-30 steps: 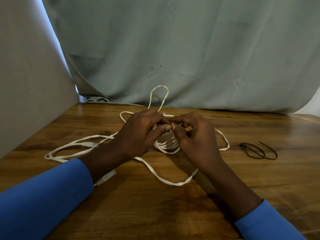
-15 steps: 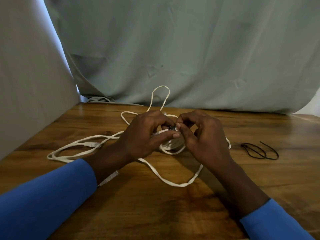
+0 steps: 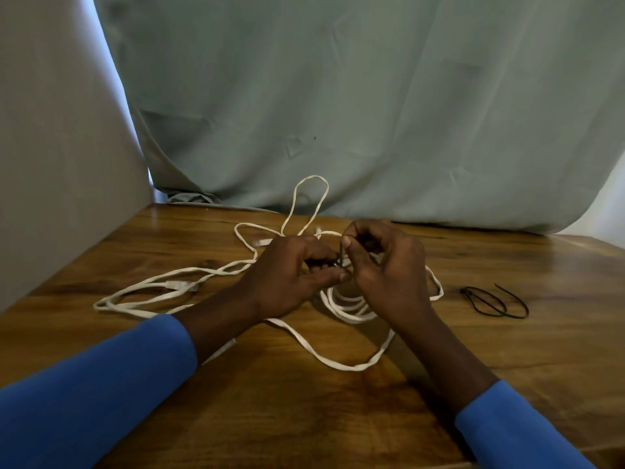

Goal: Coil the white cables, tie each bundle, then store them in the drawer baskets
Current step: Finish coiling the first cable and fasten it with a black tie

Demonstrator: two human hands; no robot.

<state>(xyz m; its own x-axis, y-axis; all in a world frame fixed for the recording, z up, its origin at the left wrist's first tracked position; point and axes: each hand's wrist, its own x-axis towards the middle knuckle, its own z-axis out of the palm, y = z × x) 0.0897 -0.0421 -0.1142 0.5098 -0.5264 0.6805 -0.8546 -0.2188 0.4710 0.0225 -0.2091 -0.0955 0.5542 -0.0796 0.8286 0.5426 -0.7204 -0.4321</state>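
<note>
— Where is the white cable (image 3: 350,308) now?
— Its coil lies in the middle of the surface (image 3: 304,418), toward the far edge, and loose loops run to the left edge. Our left hand (image 3: 291,279) grips the coil. Our right hand (image 3: 389,275) pinches a thin dark tie (image 3: 341,253).
— How will it handle?
— Light, flat and springy, we judge. We should hold across all turns, or they slip apart. Spare ties (image 3: 493,301) lie toward the right edge.

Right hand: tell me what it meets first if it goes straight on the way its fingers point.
Probably the left hand: the right hand, pinching a dark tie, points leftward straight at it, nearly touching; depth unclear.
</note>
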